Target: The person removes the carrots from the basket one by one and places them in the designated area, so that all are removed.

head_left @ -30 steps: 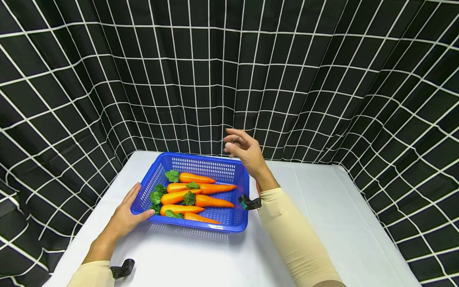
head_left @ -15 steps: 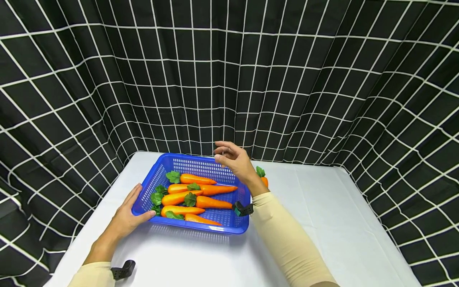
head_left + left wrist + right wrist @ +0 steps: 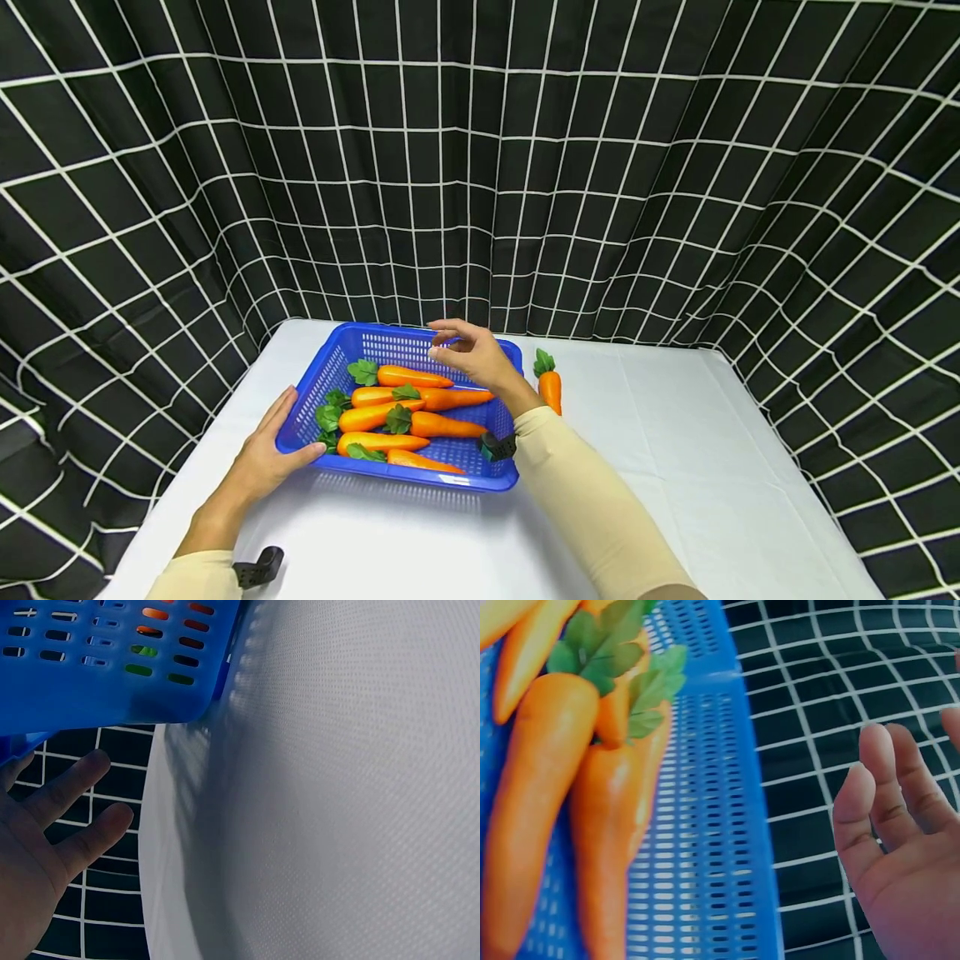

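A blue slotted basket point(image 3: 335, 354) sits on the white table point(image 3: 675, 467) and holds several orange carrots point(image 3: 442, 426) with green tops. My left hand point(image 3: 264, 454) lies flat against the basket's near left corner, thumb on the rim, fingers straight point(image 3: 71, 787). My right hand point(image 3: 468, 354) hovers above the far part of the basket, fingers loosely bent and holding nothing; its fingers point(image 3: 889, 795) show empty in the right wrist view above the carrots point(image 3: 547, 802). One more carrot point(image 3: 550, 385) lies on the table just right of the basket.
A black curtain point(image 3: 675, 167) with a white grid encloses the table at the back and both sides. The table's left edge point(image 3: 150, 847) runs close by my left hand. White tabletop stretches to the right of the basket.
My right hand has come down and leftward from above the basket's far right corner to over its carrots, uncovering the carrot on the table. The left hand has stayed put.
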A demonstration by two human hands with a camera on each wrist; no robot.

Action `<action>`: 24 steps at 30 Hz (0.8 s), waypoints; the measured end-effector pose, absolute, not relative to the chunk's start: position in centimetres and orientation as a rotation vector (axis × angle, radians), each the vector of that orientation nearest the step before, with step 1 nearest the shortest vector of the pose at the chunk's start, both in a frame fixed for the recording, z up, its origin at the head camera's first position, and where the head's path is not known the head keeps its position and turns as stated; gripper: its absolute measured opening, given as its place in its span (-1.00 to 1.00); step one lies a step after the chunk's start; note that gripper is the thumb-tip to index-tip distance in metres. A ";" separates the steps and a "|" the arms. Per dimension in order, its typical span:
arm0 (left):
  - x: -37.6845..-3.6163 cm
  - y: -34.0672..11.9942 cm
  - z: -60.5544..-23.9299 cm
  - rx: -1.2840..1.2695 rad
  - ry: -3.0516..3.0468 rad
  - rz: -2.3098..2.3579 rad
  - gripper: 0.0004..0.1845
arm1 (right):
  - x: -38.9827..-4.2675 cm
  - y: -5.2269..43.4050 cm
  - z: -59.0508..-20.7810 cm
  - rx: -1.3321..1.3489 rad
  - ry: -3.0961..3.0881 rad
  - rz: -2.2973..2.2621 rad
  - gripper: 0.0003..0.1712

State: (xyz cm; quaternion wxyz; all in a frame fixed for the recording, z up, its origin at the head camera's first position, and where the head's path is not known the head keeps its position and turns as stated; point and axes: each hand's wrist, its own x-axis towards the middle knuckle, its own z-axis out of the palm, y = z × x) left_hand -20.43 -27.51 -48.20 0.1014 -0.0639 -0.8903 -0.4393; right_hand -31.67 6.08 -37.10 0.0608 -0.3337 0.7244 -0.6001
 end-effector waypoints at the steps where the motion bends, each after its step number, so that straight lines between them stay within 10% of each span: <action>1: -20.4 -27.5 -48.2 -0.188 -2.627 -1.302 0.08 | -31.7 5.9 -37.3 -0.995 2.186 -1.790 -0.52; 24: -20.4 -27.5 -48.1 -0.173 -2.635 -1.309 0.09 | -34.0 3.6 -44.0 -0.961 2.258 -1.170 -0.55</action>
